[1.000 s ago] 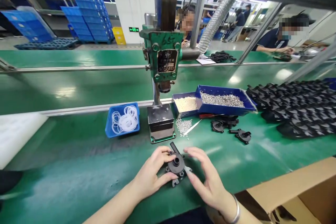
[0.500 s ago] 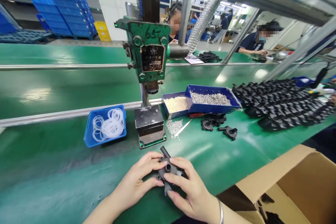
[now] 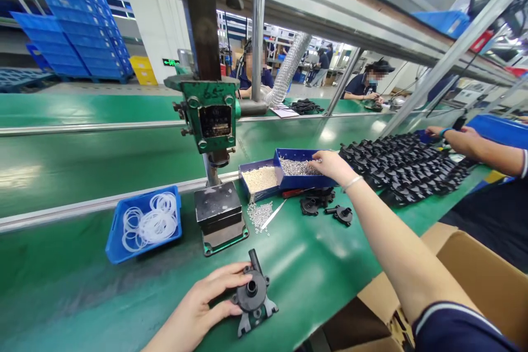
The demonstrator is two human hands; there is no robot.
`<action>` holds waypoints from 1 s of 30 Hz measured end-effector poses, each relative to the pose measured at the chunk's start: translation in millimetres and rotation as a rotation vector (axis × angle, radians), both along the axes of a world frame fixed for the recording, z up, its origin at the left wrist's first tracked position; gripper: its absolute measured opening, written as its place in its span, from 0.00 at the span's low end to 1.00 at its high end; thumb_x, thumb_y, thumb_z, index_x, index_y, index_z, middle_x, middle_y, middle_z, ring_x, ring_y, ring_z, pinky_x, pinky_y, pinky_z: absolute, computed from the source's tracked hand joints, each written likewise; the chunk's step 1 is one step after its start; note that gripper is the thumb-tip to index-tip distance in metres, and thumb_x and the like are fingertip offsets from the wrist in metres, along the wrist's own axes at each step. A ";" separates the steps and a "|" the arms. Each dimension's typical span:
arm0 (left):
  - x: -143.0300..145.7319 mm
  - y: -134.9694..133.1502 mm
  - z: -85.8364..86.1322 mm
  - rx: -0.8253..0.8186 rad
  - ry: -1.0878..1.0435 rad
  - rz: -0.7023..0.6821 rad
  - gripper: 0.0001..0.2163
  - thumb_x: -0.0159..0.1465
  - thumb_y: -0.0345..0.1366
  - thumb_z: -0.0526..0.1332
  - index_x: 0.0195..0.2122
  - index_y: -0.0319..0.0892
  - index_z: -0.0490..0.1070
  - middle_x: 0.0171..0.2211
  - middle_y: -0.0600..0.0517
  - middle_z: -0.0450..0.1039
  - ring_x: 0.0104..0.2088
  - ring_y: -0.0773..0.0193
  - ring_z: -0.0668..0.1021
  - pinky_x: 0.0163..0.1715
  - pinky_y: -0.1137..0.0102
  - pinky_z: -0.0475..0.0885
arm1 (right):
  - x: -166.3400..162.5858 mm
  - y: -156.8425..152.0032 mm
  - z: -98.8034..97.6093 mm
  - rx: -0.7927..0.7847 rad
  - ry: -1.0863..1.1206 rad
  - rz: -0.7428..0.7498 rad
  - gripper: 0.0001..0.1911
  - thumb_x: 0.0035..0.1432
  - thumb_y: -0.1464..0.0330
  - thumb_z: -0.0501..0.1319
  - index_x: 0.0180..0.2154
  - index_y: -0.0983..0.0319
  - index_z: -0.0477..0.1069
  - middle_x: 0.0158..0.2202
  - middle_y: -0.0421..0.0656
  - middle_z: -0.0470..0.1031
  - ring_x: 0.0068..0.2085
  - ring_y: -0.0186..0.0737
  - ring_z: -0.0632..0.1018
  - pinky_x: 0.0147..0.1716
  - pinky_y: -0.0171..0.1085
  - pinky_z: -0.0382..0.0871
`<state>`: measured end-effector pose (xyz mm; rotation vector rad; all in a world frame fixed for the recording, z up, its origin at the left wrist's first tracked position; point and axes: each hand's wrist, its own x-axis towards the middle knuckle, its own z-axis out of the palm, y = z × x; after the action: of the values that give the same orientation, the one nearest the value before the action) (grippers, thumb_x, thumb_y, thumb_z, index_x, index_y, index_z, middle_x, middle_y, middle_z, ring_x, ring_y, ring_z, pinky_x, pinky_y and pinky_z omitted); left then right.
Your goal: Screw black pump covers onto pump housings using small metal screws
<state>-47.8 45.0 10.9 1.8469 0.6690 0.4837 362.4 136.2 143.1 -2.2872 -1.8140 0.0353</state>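
My left hand point(image 3: 206, 300) grips a black plastic pump housing point(image 3: 252, 292) with a spout and a central round port, its thumb and fingers on the housing's left side. The housing stands at the bench's near edge, on a forked foot. Stretched far forward, my right hand point(image 3: 330, 165) is at the right part of a dark blue bin point(image 3: 303, 181) full of small shiny metal pins point(image 3: 291, 166). Its fingertips are pinched together among the pins; what they hold is too small to make out.
A green press point(image 3: 216, 121) stands over a black block point(image 3: 218, 203). To its left is a blue tray point(image 3: 113, 245) of white rings. Tiny metal nuts point(image 3: 259, 214), tweezers point(image 3: 273, 215) and black housings point(image 3: 342, 214) lie near the bins. A cardboard box point(image 3: 474, 264) sits right; a co-worker's arm point(image 3: 482, 148) reaches over black parts.
My right hand has let go of the housing and moved forward and right to the bin of pins. My left hand alone holds the housing. The view has turned a little to the right.
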 end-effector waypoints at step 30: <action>-7.3 -0.9 7.1 -0.142 -0.073 -0.042 0.23 0.62 0.49 0.67 0.59 0.60 0.70 0.66 0.50 0.64 0.66 0.48 0.66 0.66 0.53 0.60 | 2.1 48.0 -30.0 -0.137 0.622 0.061 0.13 0.68 0.63 0.60 0.35 0.66 0.72 0.24 0.34 0.72 0.21 0.26 0.71 0.22 0.29 0.69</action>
<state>-55.1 44.1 18.0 1.6987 0.5994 0.4624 364.5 184.1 113.1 -1.9814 -1.5726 0.8050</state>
